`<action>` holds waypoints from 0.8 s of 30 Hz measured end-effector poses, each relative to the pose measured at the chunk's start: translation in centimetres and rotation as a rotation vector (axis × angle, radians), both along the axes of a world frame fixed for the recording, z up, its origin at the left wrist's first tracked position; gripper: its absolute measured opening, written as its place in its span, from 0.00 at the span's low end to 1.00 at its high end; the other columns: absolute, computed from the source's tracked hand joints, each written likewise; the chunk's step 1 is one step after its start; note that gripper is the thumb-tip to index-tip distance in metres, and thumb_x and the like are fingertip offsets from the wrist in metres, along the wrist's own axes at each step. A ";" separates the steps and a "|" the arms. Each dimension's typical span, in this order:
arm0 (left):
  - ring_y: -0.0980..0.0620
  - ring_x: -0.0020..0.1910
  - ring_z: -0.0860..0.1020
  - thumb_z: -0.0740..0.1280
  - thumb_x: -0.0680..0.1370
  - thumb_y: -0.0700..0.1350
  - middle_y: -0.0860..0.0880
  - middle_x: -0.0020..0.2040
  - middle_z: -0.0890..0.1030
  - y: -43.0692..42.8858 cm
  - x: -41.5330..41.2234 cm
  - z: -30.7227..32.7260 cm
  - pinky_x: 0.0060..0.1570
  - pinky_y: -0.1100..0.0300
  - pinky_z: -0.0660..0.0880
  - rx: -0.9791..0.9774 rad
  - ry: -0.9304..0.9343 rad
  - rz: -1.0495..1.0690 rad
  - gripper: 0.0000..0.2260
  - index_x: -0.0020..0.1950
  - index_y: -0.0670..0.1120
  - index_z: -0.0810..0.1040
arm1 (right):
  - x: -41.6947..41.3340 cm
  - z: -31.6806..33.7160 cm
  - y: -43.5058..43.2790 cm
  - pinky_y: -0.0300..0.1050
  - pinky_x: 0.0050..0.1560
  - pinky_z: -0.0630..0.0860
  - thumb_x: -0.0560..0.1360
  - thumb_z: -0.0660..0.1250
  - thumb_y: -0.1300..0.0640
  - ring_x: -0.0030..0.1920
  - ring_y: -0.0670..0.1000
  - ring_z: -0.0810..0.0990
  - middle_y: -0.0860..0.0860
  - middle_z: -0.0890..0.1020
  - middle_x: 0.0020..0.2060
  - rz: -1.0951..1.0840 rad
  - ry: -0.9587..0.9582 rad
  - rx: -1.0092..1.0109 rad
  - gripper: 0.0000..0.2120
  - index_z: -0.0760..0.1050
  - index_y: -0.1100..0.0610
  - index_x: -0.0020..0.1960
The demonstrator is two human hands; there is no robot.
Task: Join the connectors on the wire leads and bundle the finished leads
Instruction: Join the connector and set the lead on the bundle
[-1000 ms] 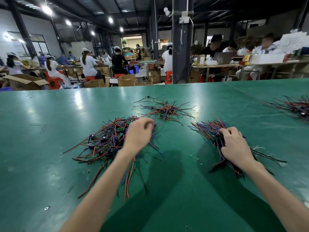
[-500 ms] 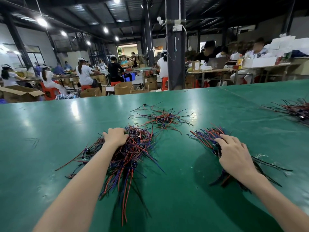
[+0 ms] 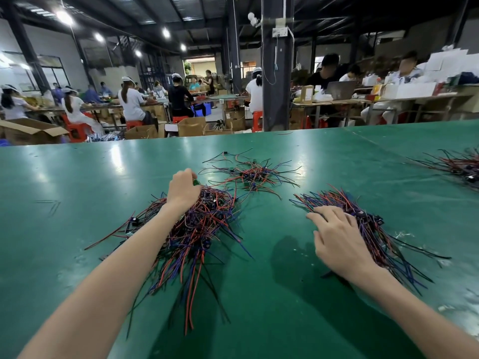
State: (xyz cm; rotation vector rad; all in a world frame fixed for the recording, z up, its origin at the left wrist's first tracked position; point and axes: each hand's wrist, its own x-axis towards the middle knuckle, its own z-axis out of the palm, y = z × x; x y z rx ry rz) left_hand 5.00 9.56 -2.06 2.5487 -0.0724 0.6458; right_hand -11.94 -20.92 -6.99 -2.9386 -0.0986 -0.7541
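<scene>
A factory assembly hall: rows of seated workers (image 3: 131, 99), apparently in white caps, at long tables (image 3: 103, 108); cardboard boxes (image 3: 191, 126) and red stools (image 3: 77, 130); lamps (image 3: 64, 16) under a dark metal roof (image 3: 181, 11). Heaps of coloured wire leads (image 3: 204, 224) lie on a green counter (image 3: 77, 190).

desk (image 3: 77, 190): green, glossy | centre-left: large lead heap (image 3: 204, 224) | upper centre: loose lead scatter (image 3: 248, 174) | centre-right: second lead heap (image 3: 368, 226) | right edge: further leads (image 3: 461, 164)

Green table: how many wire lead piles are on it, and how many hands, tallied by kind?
Wire lead piles: 4
Hands, left hand and right hand: 2
Total: 6
</scene>
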 end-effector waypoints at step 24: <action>0.58 0.27 0.73 0.69 0.68 0.54 0.53 0.30 0.80 -10.0 -10.0 1.0 0.31 0.65 0.72 -1.201 0.216 -0.380 0.14 0.45 0.44 0.77 | 3.4 -1.4 4.4 0.53 0.50 0.77 0.78 0.66 0.57 0.45 0.55 0.83 0.55 0.85 0.44 0.349 0.102 0.635 0.08 0.81 0.59 0.53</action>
